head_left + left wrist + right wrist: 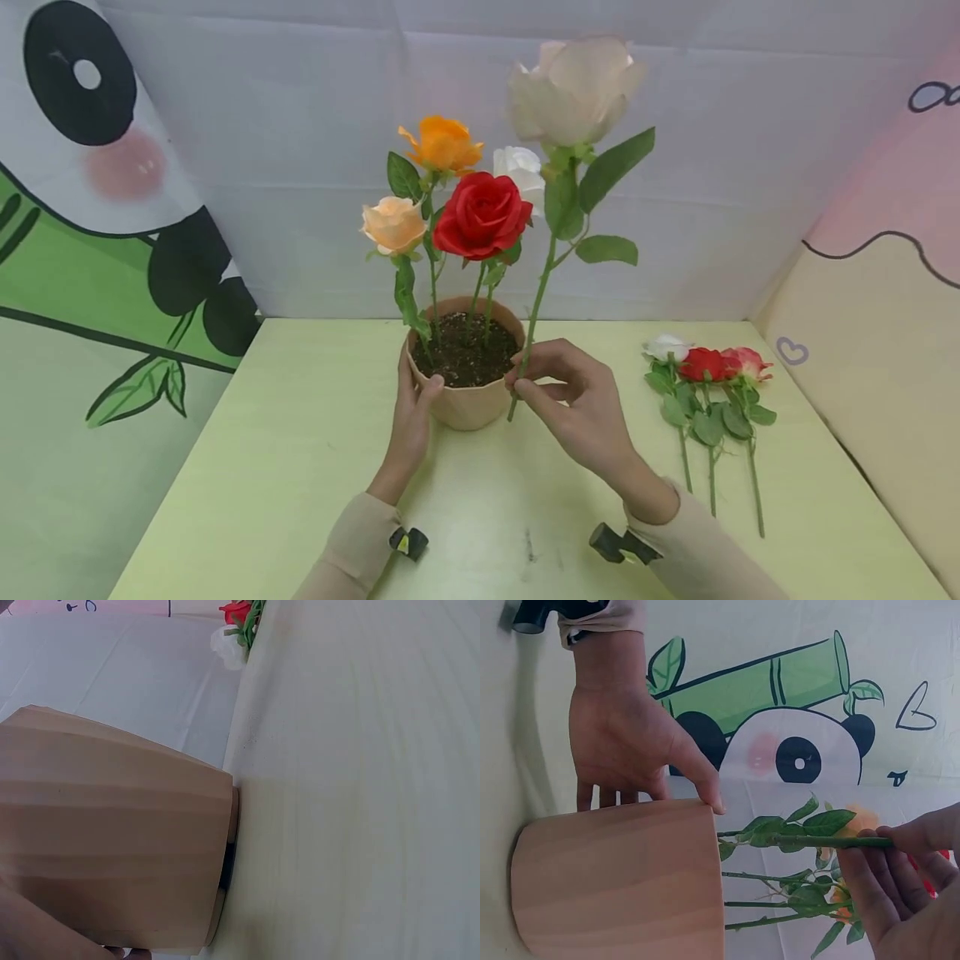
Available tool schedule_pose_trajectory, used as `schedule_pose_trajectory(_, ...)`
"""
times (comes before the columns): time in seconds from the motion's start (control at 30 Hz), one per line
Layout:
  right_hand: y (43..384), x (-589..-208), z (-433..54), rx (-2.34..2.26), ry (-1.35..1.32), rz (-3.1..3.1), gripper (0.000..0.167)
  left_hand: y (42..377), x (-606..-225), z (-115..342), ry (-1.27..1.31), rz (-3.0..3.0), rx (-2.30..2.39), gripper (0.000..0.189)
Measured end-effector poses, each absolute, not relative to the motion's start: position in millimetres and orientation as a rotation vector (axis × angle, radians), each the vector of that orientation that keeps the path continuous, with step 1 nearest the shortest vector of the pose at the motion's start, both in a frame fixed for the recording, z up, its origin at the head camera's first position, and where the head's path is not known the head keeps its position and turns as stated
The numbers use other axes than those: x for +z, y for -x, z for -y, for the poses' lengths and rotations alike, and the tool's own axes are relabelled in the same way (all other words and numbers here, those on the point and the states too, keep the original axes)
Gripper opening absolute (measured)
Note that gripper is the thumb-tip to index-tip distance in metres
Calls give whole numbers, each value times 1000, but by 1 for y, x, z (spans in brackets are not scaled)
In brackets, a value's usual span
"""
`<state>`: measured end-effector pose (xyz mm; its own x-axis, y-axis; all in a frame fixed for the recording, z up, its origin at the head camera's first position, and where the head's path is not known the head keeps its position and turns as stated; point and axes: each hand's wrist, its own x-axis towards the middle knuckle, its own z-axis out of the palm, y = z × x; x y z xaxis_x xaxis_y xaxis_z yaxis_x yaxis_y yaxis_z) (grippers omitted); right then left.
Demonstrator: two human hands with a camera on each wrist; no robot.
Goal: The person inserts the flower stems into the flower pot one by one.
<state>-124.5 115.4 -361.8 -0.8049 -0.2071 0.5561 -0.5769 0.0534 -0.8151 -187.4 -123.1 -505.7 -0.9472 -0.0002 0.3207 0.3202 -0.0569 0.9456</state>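
Note:
A tan flower pot (468, 408) filled with dark soil (468, 354) stands near the back of the table. Rising from the soil are an orange rose (442, 146), a peach rose (393, 225), a red rose (483, 217) and a white rose (520, 171). My left hand (408, 417) grips the pot's left side, thumb at the rim; the right wrist view shows its fingers along the pot wall (622, 877). Between thumb and fingers, my right hand (581, 408) pinches the lower stem of a pale cream rose (573, 96), held upright beside the pot's right rim, bloom highest of all.
On the right of the pale yellow table (315, 467) lie three loose flowers: a white rose (667, 347), a red rose (703, 364) and a pink flower (745, 363). A white backdrop (300, 167) rises behind, and painted panels flank both sides.

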Motion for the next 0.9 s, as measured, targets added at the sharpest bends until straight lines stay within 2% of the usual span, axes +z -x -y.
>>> schedule_pose_trajectory(0.23,149,-356,-85,1745,-765,2045,21,185,-500,119,358,1963,-2119,84)
schedule_pose_trajectory(0.63,190,-379,-51,1629,-780,2046,20,186,-503,119,374,1964,-2091,83)
schedule_pose_trajectory(0.77,198,-385,-43,1630,-780,2060,19,184,-499,120,362,1977,-2083,82)
schedule_pose_trajectory(0.9,200,-391,-37,1642,-788,2102,18,190,-511,125,372,1981,-2069,81)
